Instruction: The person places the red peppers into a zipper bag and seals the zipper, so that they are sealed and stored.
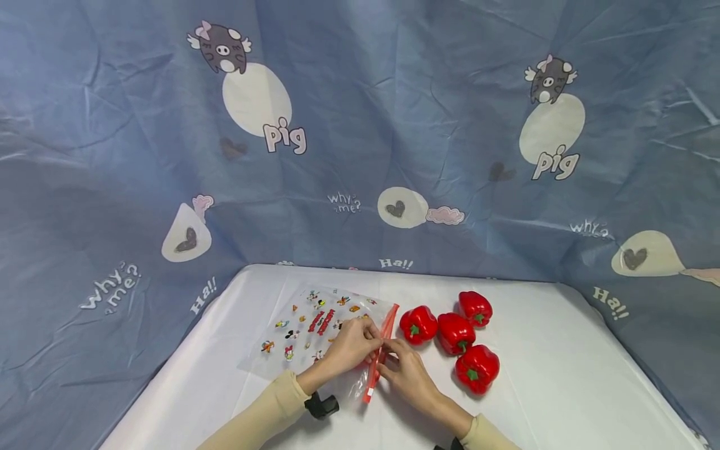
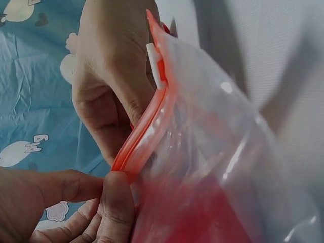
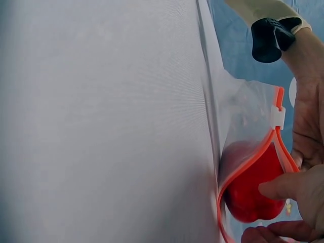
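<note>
A wrinkled blue fabric curtain (image 1: pixel 416 100) hangs along the far side of a white table (image 1: pixel 562 375) with rounded far corners. The curtain bears a dark-grey winged cartoon pig (image 1: pixel 219 50) above a cream oval (image 1: pixel 255 99) at left, a matching pig (image 1: pixel 549 82) at right, and white "Ha!!" lettering (image 1: pixel 395 263) low between them.

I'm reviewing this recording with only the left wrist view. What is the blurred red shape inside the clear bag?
Observer: The right wrist view shows a glossy red pepper inside the bag.
Operator: Are there more peppers outside it?
Observer: Yes, the head view shows four red peppers on the table, to the right of the bag.
Operator: Is the bag's mouth open?
Observer: Yes, the right wrist view shows its orange edges parted below the white slider.
</note>
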A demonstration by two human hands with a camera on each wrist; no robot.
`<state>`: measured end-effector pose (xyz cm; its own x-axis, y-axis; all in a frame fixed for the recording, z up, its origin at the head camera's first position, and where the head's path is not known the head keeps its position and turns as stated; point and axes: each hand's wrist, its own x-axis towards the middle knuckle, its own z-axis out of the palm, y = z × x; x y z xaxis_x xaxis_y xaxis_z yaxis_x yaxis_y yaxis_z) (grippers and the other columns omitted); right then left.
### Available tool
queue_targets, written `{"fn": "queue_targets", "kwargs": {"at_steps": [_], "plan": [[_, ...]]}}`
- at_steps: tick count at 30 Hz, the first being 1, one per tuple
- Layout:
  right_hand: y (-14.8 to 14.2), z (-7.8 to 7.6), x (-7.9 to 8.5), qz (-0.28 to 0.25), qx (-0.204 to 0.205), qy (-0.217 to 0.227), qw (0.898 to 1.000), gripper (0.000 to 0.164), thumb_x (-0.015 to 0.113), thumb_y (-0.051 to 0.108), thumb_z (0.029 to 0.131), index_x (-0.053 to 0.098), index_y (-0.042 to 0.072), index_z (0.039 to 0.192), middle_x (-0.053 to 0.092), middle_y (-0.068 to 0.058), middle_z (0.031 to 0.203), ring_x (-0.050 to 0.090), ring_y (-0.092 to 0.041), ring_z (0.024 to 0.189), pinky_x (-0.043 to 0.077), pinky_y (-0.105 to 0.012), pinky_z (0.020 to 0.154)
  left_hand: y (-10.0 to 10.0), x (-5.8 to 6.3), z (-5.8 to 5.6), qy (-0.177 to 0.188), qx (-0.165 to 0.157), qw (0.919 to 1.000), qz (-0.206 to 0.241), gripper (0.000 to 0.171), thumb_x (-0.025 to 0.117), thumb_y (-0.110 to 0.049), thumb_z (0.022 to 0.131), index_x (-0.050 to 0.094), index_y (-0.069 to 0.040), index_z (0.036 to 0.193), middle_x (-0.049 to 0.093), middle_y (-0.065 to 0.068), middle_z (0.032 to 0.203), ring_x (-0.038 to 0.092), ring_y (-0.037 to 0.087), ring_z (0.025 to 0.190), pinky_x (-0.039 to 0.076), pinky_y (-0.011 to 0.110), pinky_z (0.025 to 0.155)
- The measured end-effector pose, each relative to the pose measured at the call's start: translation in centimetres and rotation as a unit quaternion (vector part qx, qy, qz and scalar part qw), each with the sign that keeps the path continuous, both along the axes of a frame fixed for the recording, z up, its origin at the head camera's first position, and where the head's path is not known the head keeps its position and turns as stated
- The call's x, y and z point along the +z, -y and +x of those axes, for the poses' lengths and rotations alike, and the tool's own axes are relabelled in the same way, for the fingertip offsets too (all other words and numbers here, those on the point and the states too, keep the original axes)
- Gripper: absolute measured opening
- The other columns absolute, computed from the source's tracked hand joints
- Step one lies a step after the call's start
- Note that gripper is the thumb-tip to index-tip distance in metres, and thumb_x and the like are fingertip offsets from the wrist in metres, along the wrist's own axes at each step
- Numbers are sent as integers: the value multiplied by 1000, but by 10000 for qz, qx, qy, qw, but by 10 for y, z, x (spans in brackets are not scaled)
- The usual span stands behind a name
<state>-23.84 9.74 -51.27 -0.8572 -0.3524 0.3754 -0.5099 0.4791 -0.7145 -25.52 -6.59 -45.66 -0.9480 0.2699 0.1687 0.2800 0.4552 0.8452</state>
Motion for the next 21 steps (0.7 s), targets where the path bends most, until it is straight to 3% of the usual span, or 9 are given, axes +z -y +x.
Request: {"fn": "queue_targets", "kwargs": {"at_steps": [11, 21], "plan": [[-11, 6, -1, 82, 1, 139, 9999, 48, 72, 4, 82, 57, 1, 128, 61, -11, 120, 64, -25, 108, 53, -37, 92, -4, 2, -7, 33, 49, 10000, 14, 7, 66, -2, 84, 63, -2, 78, 67, 15, 66, 61, 13, 47, 49, 22, 42], [-30, 16, 8, -32, 111, 302, 9995, 42, 70, 1, 83, 59, -3, 123, 61, -15, 121, 64, -27, 110, 54, -35, 91, -6, 3, -17, 78, 184, 9998, -10, 9, 66, -2, 83, 62, -2, 74, 64, 8, 58, 61, 16, 44, 48, 22, 40]]}}
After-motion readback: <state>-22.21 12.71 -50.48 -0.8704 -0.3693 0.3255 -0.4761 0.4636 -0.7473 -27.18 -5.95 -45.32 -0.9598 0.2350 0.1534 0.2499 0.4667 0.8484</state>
